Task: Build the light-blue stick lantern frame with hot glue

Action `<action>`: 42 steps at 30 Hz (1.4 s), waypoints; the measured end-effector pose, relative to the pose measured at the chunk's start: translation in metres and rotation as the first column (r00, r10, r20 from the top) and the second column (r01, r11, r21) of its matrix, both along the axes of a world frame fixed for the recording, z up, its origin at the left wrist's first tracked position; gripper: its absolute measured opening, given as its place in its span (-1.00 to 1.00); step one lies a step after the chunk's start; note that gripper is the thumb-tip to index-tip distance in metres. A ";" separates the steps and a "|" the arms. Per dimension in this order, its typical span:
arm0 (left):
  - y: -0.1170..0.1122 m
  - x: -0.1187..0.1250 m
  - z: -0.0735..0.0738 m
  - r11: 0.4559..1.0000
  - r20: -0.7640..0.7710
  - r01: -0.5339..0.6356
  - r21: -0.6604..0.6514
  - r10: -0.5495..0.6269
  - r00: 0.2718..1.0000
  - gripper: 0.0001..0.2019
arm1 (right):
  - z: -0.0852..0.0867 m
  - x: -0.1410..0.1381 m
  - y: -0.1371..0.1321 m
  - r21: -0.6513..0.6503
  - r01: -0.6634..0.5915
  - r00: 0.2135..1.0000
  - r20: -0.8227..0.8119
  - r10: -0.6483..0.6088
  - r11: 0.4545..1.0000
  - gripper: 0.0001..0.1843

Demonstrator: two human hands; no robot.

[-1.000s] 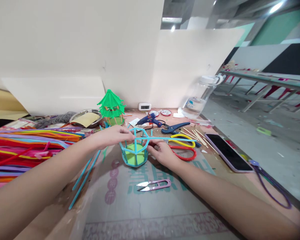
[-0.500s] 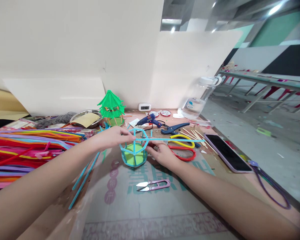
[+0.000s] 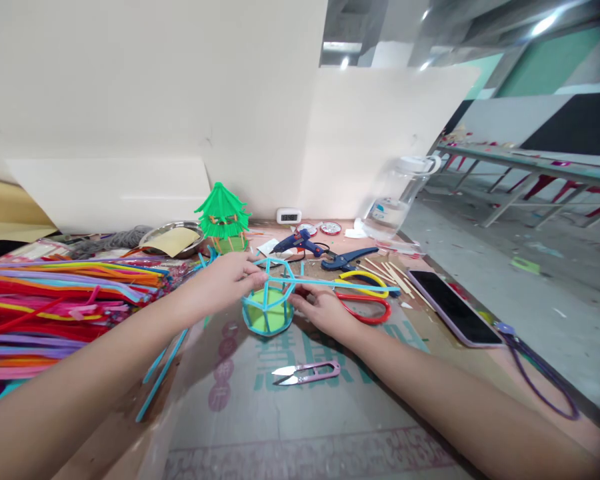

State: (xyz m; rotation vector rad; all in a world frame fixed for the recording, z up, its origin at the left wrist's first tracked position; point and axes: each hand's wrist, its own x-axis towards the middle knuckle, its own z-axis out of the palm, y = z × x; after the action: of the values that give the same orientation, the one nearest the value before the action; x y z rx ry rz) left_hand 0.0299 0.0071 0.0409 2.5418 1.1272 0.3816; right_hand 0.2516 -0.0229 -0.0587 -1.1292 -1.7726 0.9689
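A small cage-like frame (image 3: 265, 309) of blue pipe cleaners, with a yellow-green round base inside, stands on the printed board. My left hand (image 3: 237, 279) comes in from the left and pinches the near end of a long blue pipe cleaner (image 3: 353, 287) at the frame's top. That strip lies across the top ring and sticks out to the right, over the scissors. My right hand (image 3: 325, 308) is closed at the frame's right side, its thumb and fingers against the upper rim. Some of its fingers are hidden. Pink-handled thread snips (image 3: 307, 373) lie in front of the frame.
Bundles of coloured pipe cleaners (image 3: 55, 307) cover the left. Behind stand a green-roofed model (image 3: 223, 220), a glue gun (image 3: 297, 241) and a small clock (image 3: 289, 216). Red-and-yellow-handled scissors (image 3: 367, 313), blue cutters (image 3: 350, 258), a phone (image 3: 453, 308) and a water bottle (image 3: 395, 200) are right.
The long blue pipe cleaner has slid a little to the left, its far end dipping slightly. My left hand has shifted slightly left with it; my right hand stays at the frame.
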 end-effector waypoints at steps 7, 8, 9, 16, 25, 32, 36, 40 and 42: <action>-0.010 -0.003 0.005 0.964 0.098 -0.080 0.254 0.057 0.994 -0.58 | 0.000 0.000 -0.003 -0.019 0.029 0.999 0.013 -0.029 0.999 -0.74; -0.011 -0.003 0.008 0.956 0.129 -0.121 0.268 0.089 0.988 -0.60 | 0.002 0.000 -0.004 -0.009 0.040 0.999 0.032 -0.039 0.999 -0.76; -0.012 -0.004 0.010 0.947 0.162 -0.164 0.277 0.122 0.979 -0.62 | 0.004 0.000 -0.005 0.006 0.053 0.998 0.046 -0.053 0.999 -0.77; -0.007 0.005 0.017 0.941 0.211 -0.189 0.279 0.132 0.969 -0.74 | 0.027 -0.001 -0.013 0.066 0.108 0.974 -0.206 -0.093 0.992 -0.75; 0.003 0.020 0.015 0.969 0.179 -0.089 0.232 0.047 0.983 -0.61 | 0.035 -0.002 -0.007 -0.077 0.174 0.878 -0.439 -0.190 0.982 -0.71; 0.001 0.012 0.001 0.989 0.262 -0.005 0.146 -0.034 0.964 -0.79 | 0.027 -0.001 -0.010 -0.129 0.118 0.868 -0.468 -0.165 0.985 -0.73; -0.002 0.010 0.002 0.984 0.243 -0.017 0.176 -0.027 0.970 -0.71 | 0.022 0.000 -0.011 -0.149 0.095 0.862 -0.481 -0.157 0.984 -0.73; 0.000 0.005 0.006 0.969 0.233 -0.083 0.232 0.027 0.972 -0.72 | 0.015 0.001 -0.010 -0.169 0.049 0.839 -0.527 -0.132 0.984 -0.74; 0.003 0.002 0.007 0.965 0.242 -0.118 0.235 0.060 0.968 -0.74 | 0.011 0.001 -0.009 -0.164 0.026 0.822 -0.558 -0.114 0.986 -0.73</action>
State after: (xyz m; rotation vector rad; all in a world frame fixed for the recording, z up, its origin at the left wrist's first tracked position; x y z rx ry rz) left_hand 0.0319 0.0099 0.0482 2.5702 1.1690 0.8714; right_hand 0.2523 -0.0323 -0.0477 -0.8617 -1.1811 1.2545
